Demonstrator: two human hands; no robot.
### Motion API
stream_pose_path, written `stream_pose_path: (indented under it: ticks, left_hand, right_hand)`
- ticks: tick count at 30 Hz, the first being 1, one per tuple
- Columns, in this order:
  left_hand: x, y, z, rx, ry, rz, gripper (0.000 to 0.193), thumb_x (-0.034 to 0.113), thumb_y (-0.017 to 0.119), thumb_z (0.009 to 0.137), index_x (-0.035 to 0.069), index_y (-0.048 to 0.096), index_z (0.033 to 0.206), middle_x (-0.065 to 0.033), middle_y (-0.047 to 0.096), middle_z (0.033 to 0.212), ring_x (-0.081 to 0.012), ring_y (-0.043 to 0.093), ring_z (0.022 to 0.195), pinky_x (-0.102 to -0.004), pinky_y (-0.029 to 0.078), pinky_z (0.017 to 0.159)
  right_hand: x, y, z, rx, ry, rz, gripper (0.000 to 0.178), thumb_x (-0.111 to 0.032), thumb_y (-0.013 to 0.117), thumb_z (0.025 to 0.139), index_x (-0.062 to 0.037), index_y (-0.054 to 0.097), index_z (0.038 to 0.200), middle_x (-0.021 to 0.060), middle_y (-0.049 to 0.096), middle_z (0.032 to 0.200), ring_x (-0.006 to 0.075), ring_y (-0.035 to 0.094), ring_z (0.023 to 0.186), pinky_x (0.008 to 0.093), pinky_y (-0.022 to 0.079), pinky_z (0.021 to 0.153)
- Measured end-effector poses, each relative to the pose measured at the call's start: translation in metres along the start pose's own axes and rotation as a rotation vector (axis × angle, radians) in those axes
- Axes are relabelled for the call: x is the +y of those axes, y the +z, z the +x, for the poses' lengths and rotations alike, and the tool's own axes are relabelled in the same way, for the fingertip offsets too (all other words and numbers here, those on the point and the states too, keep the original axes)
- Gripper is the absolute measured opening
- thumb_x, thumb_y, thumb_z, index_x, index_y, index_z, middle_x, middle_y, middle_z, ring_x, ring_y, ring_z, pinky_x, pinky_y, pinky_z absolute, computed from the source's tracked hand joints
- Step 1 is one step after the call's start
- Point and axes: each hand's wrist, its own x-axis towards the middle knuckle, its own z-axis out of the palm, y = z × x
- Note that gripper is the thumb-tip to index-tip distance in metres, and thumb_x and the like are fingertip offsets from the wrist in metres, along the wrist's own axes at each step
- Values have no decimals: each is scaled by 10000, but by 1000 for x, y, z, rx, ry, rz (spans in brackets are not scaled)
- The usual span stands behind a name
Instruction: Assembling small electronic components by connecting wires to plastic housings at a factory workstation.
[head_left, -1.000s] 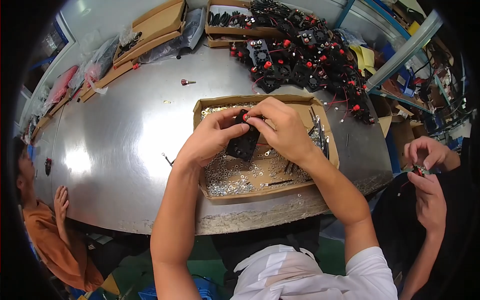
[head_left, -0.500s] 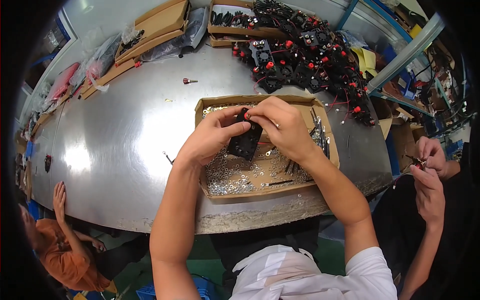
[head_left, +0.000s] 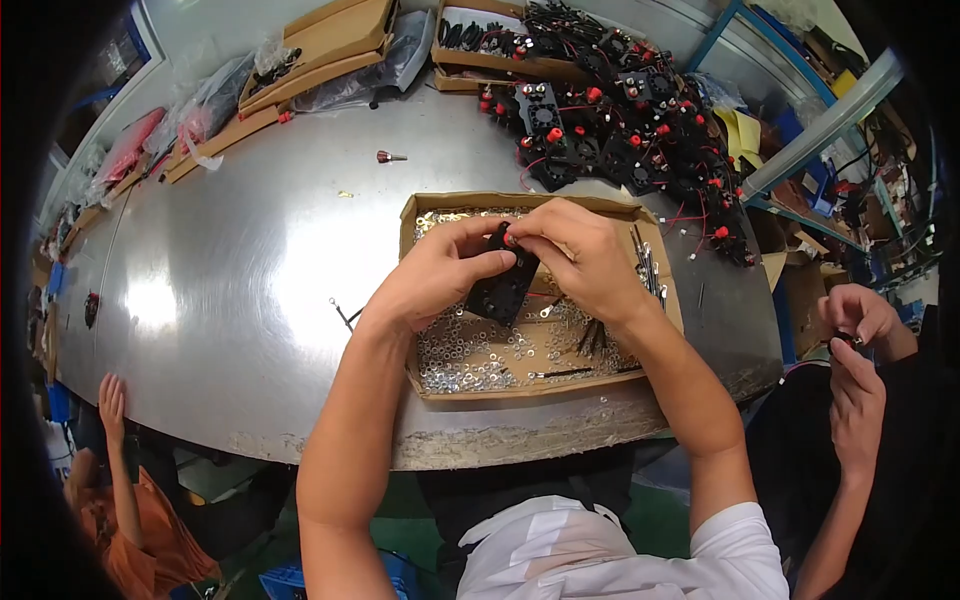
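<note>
Bright, even light from overhead fills the scene. The steel table (head_left: 250, 290) throws back a soft white glare patch at its left side, with broader pale sheen toward the far edge. Shadows are weak — a faint dark smudge under the hands inside the cardboard tray (head_left: 540, 385). The centre is sharp enough to pick out small washers. Toward the rim the fisheye bends the table edge into a curve, detail smears, and a black vignette closes the corners — deepest at left and right.
</note>
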Motion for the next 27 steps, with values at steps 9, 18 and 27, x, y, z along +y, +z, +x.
stream_pose_path:
  ticks: [9,18,27]
  left_hand:
    - [-1,-3,3,-16,5,-19,433,101,700,913,33,588,1325,-30,693,1049,-57,627,845,-184,468,618]
    - [-2,-2,1,-13,27,-36,406,91,671,925,7,585,1313,-71,682,1070,-113,633,931,-249,520,780]
    - [0,-1,0,-41,55,-21,403,72,655,931,1,575,1320,-76,682,1090,-119,635,971,-262,520,844]
  right_hand:
    - [-9,-5,6,-2,50,-46,117,1,682,850,11,689,966,116,675,920,247,665,868,324,513,783]
    - [-11,-1,3,13,82,54,114,15,670,844,19,690,956,106,663,924,227,644,895,314,494,819]
    - [-7,-1,3,1,4,-23,109,19,681,838,19,683,947,116,661,917,241,647,871,323,505,793]
